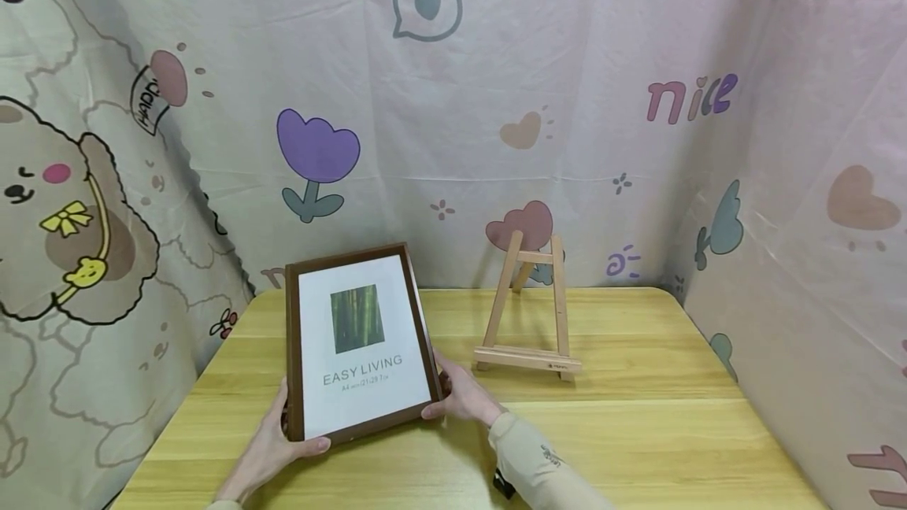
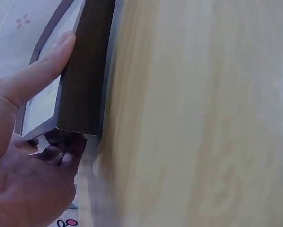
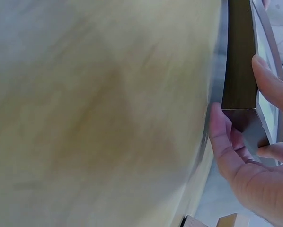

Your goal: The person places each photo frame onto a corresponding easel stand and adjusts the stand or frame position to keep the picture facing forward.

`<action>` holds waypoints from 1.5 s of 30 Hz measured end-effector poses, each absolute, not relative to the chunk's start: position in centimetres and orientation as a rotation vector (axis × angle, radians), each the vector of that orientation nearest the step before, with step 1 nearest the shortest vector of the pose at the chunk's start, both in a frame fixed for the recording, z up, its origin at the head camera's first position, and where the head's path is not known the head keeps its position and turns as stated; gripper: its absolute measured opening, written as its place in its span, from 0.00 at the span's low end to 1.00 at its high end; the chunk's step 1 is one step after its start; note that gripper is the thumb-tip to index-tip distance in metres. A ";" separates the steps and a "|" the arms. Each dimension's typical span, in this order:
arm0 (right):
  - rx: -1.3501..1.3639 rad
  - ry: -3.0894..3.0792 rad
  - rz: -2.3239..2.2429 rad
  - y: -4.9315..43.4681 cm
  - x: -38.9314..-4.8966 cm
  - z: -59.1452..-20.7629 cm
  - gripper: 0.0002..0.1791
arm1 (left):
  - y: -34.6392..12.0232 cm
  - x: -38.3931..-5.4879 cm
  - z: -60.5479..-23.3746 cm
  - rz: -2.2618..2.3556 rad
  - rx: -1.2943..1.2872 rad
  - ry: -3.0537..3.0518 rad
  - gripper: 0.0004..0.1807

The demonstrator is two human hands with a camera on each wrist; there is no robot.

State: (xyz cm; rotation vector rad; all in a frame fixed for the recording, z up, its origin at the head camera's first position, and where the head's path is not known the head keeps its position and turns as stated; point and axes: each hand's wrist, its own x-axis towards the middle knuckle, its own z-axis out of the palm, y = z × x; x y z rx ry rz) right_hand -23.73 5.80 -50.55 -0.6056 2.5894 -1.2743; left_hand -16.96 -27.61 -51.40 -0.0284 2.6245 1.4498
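- Picture frame (image 1: pixel 363 341), lower L-of-ctr in head view, tilted; L hand (image 1: pixel 272 443) grips its lower-L corner, R hand (image 1: pixel 464 393) its lower-R, thumbs on front.
- Easel (image 1: pixel 527 356) stands R of ctr, nr table's (image 1: pixel 638 352) back edge; strip of wood betw. it & frame, wider stretch lower R.
- Wrist views show fingers (image 2: pixel 73 156) curled behind frame corners, mostly hidden in head view; bottom edge maybe off table, hard to tell.

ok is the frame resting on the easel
No, the head view shows the left hand and right hand gripping the frame, which is apart from the easel, to its left.
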 end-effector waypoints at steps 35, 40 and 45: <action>-0.740 2.709 -1.336 6.6 -24.1 -50.3 0.62 | -26.8 -17.5 -50.7 1.484 0.072 2.845 0.80; -0.761 2.688 -1.393 6.7 -24.2 -50.3 0.63 | -26.6 -17.7 -50.7 1.480 0.093 2.885 0.79; -0.791 2.671 -1.441 6.9 -24.3 -50.4 0.64 | -26.4 -17.7 -50.6 1.510 0.116 2.897 0.80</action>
